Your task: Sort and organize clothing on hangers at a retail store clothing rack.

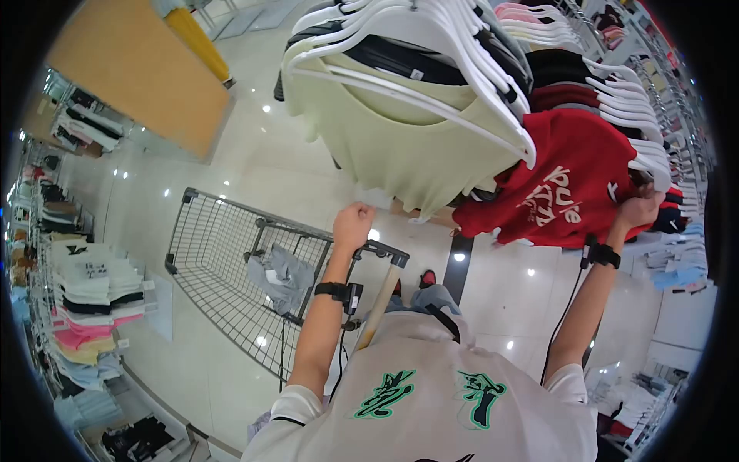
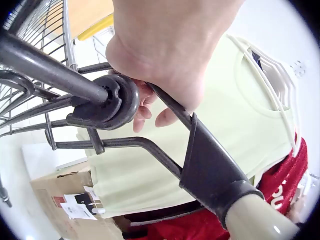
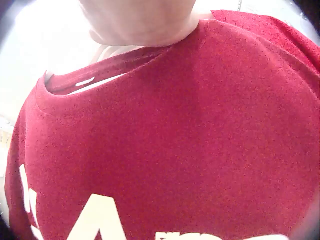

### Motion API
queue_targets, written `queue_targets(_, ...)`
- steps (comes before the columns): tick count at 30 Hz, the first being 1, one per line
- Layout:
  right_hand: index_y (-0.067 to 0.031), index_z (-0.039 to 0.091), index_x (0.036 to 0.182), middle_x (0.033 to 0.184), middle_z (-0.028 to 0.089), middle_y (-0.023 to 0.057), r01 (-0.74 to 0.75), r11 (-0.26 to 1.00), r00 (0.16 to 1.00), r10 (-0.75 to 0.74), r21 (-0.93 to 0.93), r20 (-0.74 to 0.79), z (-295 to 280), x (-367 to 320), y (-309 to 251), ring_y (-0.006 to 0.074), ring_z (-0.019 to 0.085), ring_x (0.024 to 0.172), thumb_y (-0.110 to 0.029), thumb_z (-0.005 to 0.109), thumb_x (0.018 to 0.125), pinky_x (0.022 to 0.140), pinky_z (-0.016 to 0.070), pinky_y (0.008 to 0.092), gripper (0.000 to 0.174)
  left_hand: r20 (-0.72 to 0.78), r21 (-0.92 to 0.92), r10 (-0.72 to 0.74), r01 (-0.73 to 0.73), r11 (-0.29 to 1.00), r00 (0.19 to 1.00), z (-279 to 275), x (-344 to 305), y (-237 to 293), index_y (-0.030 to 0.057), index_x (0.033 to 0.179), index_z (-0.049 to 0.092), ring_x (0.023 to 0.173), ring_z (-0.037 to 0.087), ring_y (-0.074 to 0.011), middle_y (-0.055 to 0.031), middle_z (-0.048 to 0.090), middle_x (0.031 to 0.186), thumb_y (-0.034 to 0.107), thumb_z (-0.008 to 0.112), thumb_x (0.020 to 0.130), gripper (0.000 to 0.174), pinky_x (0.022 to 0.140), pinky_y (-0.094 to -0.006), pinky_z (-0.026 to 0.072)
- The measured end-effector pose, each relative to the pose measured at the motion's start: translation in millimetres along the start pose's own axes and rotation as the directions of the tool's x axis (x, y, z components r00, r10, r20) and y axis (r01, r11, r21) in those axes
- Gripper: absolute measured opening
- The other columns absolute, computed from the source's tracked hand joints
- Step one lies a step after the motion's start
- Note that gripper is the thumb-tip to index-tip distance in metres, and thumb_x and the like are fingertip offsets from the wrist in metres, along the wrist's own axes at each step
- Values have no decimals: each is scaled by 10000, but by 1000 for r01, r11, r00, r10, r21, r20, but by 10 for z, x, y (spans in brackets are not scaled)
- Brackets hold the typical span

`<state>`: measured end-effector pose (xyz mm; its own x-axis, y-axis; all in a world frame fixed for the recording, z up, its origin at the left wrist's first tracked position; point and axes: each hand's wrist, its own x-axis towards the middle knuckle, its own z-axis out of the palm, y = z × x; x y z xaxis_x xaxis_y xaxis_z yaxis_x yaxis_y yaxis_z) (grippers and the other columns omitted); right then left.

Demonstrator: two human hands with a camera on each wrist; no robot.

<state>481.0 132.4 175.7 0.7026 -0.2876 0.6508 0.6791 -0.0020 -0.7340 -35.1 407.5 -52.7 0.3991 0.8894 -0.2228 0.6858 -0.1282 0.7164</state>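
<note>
My right hand (image 1: 640,209) is curled at the neckline of a red T-shirt (image 1: 566,181) with white lettering, which hangs on a white hanger (image 1: 654,175). Close up in the right wrist view, the same hand (image 3: 142,22) covers part of the collar, and its fingertips are hidden. Over the near rim of a grey wire shopping cart (image 1: 231,262), my left hand (image 1: 354,225) hangs with loosely bent fingers. In the left wrist view that hand (image 2: 160,55) lies just above a dark cart bar (image 2: 172,105), its fingertips showing beyond it.
Pale green tops (image 1: 385,131) on white hangers fill the rack ahead. Rumpled grey clothing (image 1: 281,273) lies in the cart. Folded and hanging garments (image 1: 96,292) line the left side. A cardboard box (image 2: 75,200) stands beneath the rack, and an orange-tan panel (image 1: 146,69) is farther off.
</note>
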Motion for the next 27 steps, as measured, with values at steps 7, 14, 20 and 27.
queue_targets(7, 86, 677, 1084, 873, 682, 81, -38, 998, 999, 37, 53, 8, 37, -78, -180, 160, 634, 766, -400, 461, 1061, 691, 500, 277, 532, 5, -42, 0, 0, 999, 1000, 45, 44, -21, 51, 942, 746, 775, 668, -410, -188, 702, 800, 379, 667, 893, 341, 705, -473, 524)
queue_targets(14, 27, 680, 912, 861, 740, 130, 328, 812, 945, -287, -483, 158, -232, 323, 468, 238, 688, 766, -269, 425, 1040, 710, 540, 377, 411, 263, -726, 51, 163, 668, 963, -365, 94, -483, 32, 957, 703, 729, 661, -170, -63, 688, 780, 292, 646, 942, 267, 639, -325, 513)
queue_targets(20, 121, 670, 898, 862, 719, 185, 149, 949, 989, -148, -278, 26, -202, 426, 537, 253, 695, 770, -247, 509, 997, 692, 582, 362, 414, -13, -727, -331, 218, 651, 944, -1196, -253, -1704, 44, 971, 673, 742, 649, -125, -28, 664, 823, 280, 625, 982, 242, 627, -295, 500)
queue_targets(27, 110, 682, 767, 739, 677, 192, 19, 1000, 1000, -19, 22, -1, -5, 361, 298, 277, 660, 687, -326, 377, 966, 619, 591, 402, 567, 179, -727, -623, 529, 438, 761, -1415, -856, -3235, 75, 959, 678, 621, 650, -134, -24, 705, 780, 364, 583, 968, 305, 555, -269, 421)
